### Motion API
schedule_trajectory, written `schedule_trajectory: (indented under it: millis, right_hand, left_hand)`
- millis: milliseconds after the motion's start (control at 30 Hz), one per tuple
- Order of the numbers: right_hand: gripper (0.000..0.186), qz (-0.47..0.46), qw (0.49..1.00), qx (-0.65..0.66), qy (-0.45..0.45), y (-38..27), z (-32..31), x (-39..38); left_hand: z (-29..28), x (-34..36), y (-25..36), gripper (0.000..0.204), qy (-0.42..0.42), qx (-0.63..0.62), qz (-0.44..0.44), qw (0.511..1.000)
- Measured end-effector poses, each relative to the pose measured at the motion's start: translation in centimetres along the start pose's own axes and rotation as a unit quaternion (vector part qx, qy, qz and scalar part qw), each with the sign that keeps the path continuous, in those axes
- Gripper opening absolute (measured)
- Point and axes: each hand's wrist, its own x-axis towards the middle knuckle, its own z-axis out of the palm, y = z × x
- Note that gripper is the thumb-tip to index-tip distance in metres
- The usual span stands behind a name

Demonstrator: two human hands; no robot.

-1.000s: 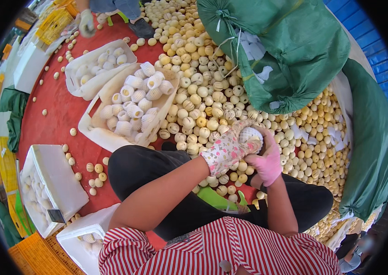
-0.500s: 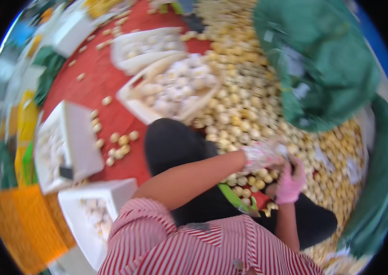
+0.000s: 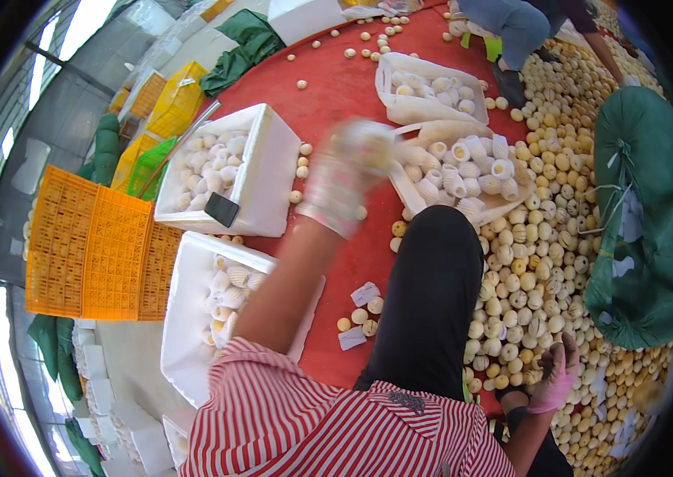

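My left hand (image 3: 340, 179), in a white patterned glove, is raised beside the near white foam tray (image 3: 410, 191). Motion smears its fingers, which close round a pale, roundish small melon (image 3: 374, 144). That tray holds several small melons in white foam nets (image 3: 456, 181). On the right, my right hand (image 3: 556, 378) wears a pink glove with bare, dirty fingertips. Its fingers are loosely bent and apart, with nothing visible in them. It hovers over a wide heap of loose yellowish melons (image 3: 515, 318).
Two white foam boxes (image 3: 265, 171) (image 3: 185, 350) with netted melons stand left, a dark phone (image 3: 221, 209) on one's rim. Orange crates (image 3: 86, 246) stand beyond. Green cloth (image 3: 646, 278) lies right. Another person (image 3: 503, 24) works at the far right. Loose melons dot the red mat (image 3: 305, 103).
My hands were together over the heap, working on a small pale thing. The left has swung left and away to the tray; the right stays near the heap. The view has turned left.
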Motion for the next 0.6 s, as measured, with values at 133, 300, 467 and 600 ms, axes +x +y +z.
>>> schedule_trajectory:
  millis: [133, 300, 467, 600]
  right_hand:
    - [0.036, 0.046, 0.998, 0.004, -0.032, 2.9, -0.7, -0.3]
    - [0.037, 0.033, 0.995, -0.094, 0.005, 2.7, -1.1, 0.3]
    - [0.041, 0.081, 0.979, -0.187, 0.000, 3.5, -0.2, 3.8]
    - [0.036, 0.059, 0.982, -0.154, 0.092, 4.1, -2.6, 8.3]
  left_hand:
    - [-23.2, 4.6, 12.4, 0.043, 0.332, 0.156, 0.187, 0.911]
    - [-15.9, 4.0, 12.4, 0.037, 0.308, 0.199, 0.148, 0.918]
    - [-1.2, 2.4, -0.8, 0.048, -0.099, 0.164, 0.012, 0.981]
    - [17.5, -1.7, -7.0, 0.050, -0.401, 0.037, -0.064, 0.913]
